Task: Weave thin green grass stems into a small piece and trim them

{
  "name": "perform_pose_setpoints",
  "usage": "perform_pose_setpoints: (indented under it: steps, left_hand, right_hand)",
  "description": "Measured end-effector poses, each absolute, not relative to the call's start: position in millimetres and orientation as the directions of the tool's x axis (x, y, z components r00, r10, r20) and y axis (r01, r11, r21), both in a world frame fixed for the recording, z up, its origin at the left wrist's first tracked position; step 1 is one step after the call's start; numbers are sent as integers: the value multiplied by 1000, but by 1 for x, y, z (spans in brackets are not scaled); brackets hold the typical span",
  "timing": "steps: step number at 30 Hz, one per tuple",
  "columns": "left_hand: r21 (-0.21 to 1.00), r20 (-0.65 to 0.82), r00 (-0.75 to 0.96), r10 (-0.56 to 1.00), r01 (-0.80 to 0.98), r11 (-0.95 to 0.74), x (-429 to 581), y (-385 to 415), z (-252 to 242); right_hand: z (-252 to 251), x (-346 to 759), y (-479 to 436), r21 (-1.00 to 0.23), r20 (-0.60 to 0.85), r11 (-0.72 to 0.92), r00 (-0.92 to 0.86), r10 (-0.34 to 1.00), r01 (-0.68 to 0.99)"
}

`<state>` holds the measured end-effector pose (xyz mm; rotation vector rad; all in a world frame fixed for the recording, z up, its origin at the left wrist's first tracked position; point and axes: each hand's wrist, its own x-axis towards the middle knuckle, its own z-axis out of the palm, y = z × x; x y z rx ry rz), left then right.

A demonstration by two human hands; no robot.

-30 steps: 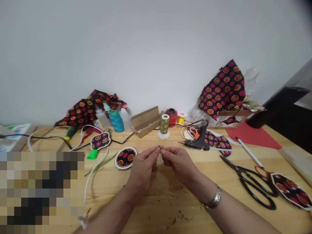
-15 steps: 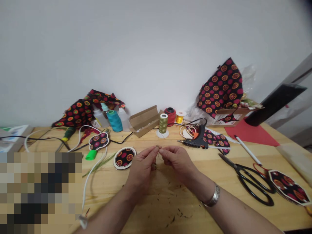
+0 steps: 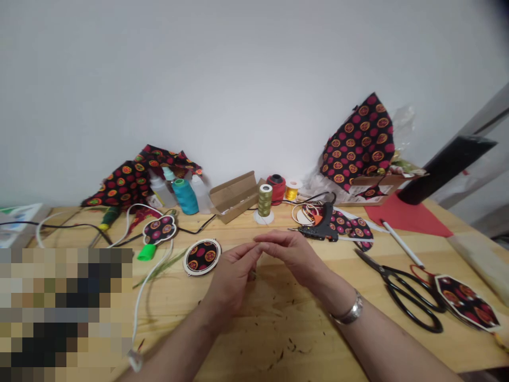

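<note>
Hands first: from my remote seat I see the left hand point(image 3: 233, 276) and right hand point(image 3: 294, 254) meeting just above the wooden table point(image 3: 254, 339), both pinched closed with the fingertips point(image 3: 254, 250) pressed tip to tip. Whatever sits in that pinch is too small for me to make out, so I won't call it. The wrists hover low over the table, which I'd guess keeps the fingers steady for fiddly stuff. The closest thing is the round fabric-covered disc point(image 3: 202, 256), lying flat just to the left of the left hand and not touching it. Straight behind the hands the olive thread spool point(image 3: 264, 199) stands upright, within easy reach. The glue gun point(image 3: 320, 225) is parked off to the right with its nozzle pointing toward the middle, and the black scissors point(image 3: 401, 289) lie further right with blades toward the centre and handles outward. My read is that the tools sit on the right-hand side so that hand can grab them. The teal spool point(image 3: 184, 196), red spool point(image 3: 277, 187) and cardboard box point(image 3: 234, 196) are pushed back by the wall, along with heaps of dotted fabric point(image 3: 127, 180), probably to leave the middle free. A white cable point(image 3: 137, 307) trails down the left side, well apart from both hands. There's a metal bracelet point(image 3: 350, 313) on the right wrist.
</note>
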<state>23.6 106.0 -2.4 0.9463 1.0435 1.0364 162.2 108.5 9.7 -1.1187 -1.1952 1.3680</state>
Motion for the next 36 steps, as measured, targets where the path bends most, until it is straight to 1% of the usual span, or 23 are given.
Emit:
perform_pose_setpoints:
  steps: [6,13,22,29,36]
  left_hand:
    - [950,-203,217,955,-192,246,23,105,-1]
    - [917,-218,267,939,-273,291,22,105,-2]
    - [879,-277,297,914,-306,366,24,106,-2]
    - [874,-266,300,916,-325,361,23,106,-4]
    - [859,-282,264,922,-359,365,24,108,-5]
  right_hand:
    - [8,162,110,-991,-24,-32,-61,998,-133]
    - [8,161,111,-996,33,33,-8,999,-80]
    - [7,161,111,-998,11,11,1,1000,-63]
    - [6,162,112,-999,22,22,5,1000,-44]
    - [10,163,111,-996,78,77,36,996,43]
